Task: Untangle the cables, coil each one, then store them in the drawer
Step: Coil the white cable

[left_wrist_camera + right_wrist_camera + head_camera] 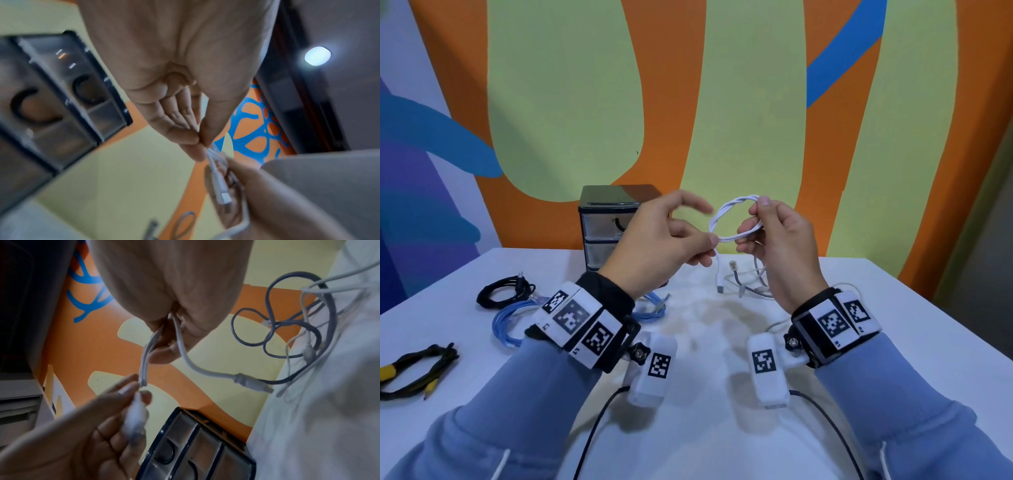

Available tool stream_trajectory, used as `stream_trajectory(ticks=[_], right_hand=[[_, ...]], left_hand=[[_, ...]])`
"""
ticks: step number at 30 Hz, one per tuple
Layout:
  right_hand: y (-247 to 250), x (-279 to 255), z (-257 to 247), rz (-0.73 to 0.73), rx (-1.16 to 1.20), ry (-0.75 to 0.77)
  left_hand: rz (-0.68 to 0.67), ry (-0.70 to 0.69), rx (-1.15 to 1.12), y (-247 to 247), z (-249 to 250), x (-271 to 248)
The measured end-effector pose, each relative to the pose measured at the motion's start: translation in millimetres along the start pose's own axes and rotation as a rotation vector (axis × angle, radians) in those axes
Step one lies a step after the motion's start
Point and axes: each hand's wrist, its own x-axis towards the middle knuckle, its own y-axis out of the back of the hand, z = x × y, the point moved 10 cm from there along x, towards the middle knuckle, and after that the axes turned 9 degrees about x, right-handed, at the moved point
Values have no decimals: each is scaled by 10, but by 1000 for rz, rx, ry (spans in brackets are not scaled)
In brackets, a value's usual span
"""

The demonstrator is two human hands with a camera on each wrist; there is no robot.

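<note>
- No brand or readable writing shows anywhere; the only markings are black-and-white square code tags on the wrist bands (571, 317) and on the two white camera pods below the wrists.
- The drawer unit (613, 219), black-framed with clear drawer fronts, stands just behind the left hand; its drawers are closed, and what lies inside cannot be told through the hazy fronts.
- The white cable (726, 219) is held in the air between both hands as a small twisted coil, one plug end (720, 286) hanging below it toward the table (893, 308).
- The left hand (664, 240) pinches the coil's lower edge between thumb and fingertip, the other fingers spread loosely.
- The right hand (777, 240) is curled around the coil's other side, thumb on top.
- Under and just beyond the right hand lies a loose tangle of grey and white cables (750, 281).
- Left of the left wrist lie a coiled blue cable (512, 322), a coiled black cable (500, 293) beyond it, and further left a black bundle with yellow plugs (417, 370).
</note>
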Motion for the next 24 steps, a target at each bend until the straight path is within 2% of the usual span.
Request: stream_trajectory(ticks=[4, 6, 8, 10, 12, 15, 17, 21, 24], right_hand=[[-116, -44, 71, -56, 117, -61], [-203, -80, 130, -97, 205, -112], [-307, -127, 202, -146, 296, -178], [-410, -181, 266, -199, 338, -239], [-441, -214, 319, -223, 272, -253], [-409, -229, 389, -198, 95, -204], [-382, -227, 414, -168, 69, -184], [-330, -199, 379, -118, 95, -173], [-332, -198, 387, -124, 135, -204]], left_hand=[[144, -63, 443, 135, 10, 15], [236, -54, 534, 204, 4, 3], [316, 11, 402, 302, -109, 12], [360, 106, 105, 377, -238, -1], [390, 173, -184, 412, -305, -16], [389, 215, -486, 406, -306, -7], [361, 196, -564, 367, -261, 18], [311, 121, -510, 277, -178, 13], [284, 139, -552, 210, -156, 20]])
